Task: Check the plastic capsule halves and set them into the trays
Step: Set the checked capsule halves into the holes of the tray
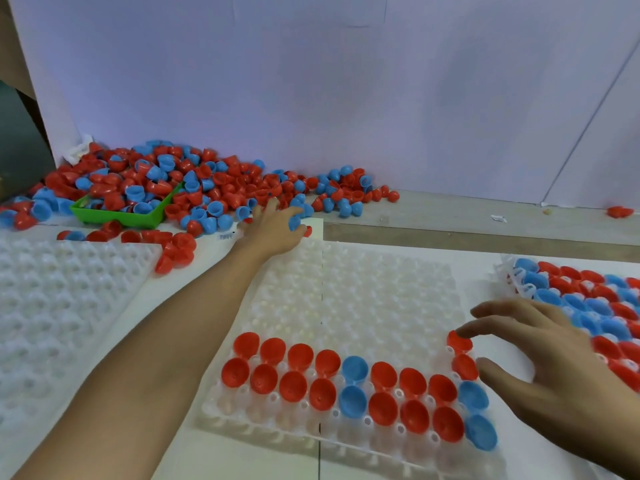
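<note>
No text can be read. A small white label (227, 236) lies on the tabletop (450, 216) near its far edge, beside the heap of capsule halves (194, 181) (dark print on it, too blurred to make out).

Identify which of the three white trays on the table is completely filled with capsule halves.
The tray at the far right: red and blue halves cover it. The middle tray holds only a few rows, and the left tray has empty sockets.
</note>
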